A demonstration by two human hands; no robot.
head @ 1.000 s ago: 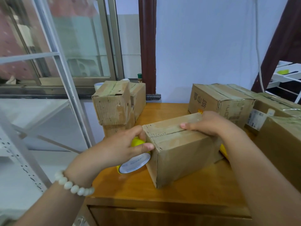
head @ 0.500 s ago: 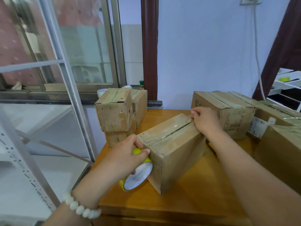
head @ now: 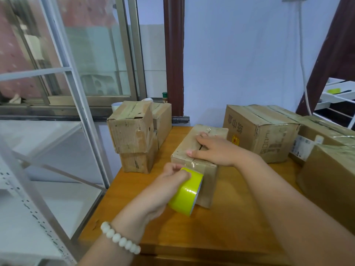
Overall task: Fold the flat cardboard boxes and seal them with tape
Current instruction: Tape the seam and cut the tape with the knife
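A person's right hand point(head: 213, 148) lies flat, fingers straight, across the top seam of a small cardboard box point(head: 209, 181) at centre frame. The left hand point(head: 169, 181), fingers curled round a yellow-green tape roll point(head: 187, 194), holds the roll against the box's near end just below. The box sits on a wooden table point(head: 192, 233), and a glossy tape strip point(head: 196, 164) already bends over its near top edge.

The step in hand looks like sealing this seam. It would go best with the flaps pressed shut under the flat palm, the tape drawn taut and straight along the slit, then rubbed down over the corner so no wrinkle lifts.

Room is tight. Stacked boxes point(head: 132, 135) stand near the box at centre left, with a strip of tabletop between. A larger box point(head: 269, 135) sits just beside its far right corner, and another carton point(head: 330, 185) fills the right edge of the frame. The table's left edge runs close under the left wrist, with a metal rack point(head: 82, 120) just beyond. The widest stretch of tabletop showing lies toward the bottom of the frame, probably the safest way to pull the roll.
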